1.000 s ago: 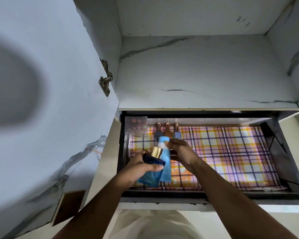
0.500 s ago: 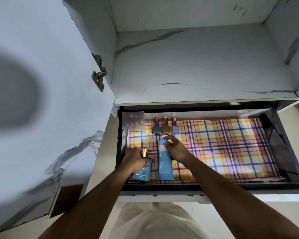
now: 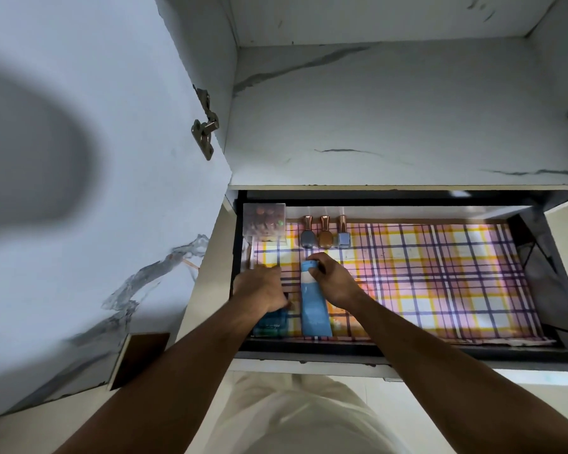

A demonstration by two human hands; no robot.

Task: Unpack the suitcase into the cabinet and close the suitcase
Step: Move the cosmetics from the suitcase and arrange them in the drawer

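The right hand [image 3: 333,281] pinched the cap end of the light-blue tube [image 3: 313,309] lying on the drawer's plaid liner [image 3: 440,273]; the left hand [image 3: 263,288] covered the dark-blue perfume bottle [image 3: 271,322], its grip hidden; three nail-polish bottles [image 3: 324,235] and a clear case [image 3: 264,222] were already stowed; the suitcase was out of view, presumably still to be closed.

1. White marble-veined door [image 3: 89,191] stands open on the left, its hinge [image 3: 205,126] showing.
2. A bare shelf [image 3: 391,119] lies far, dimly lit.
3. Pale floor [image 3: 404,391] near.
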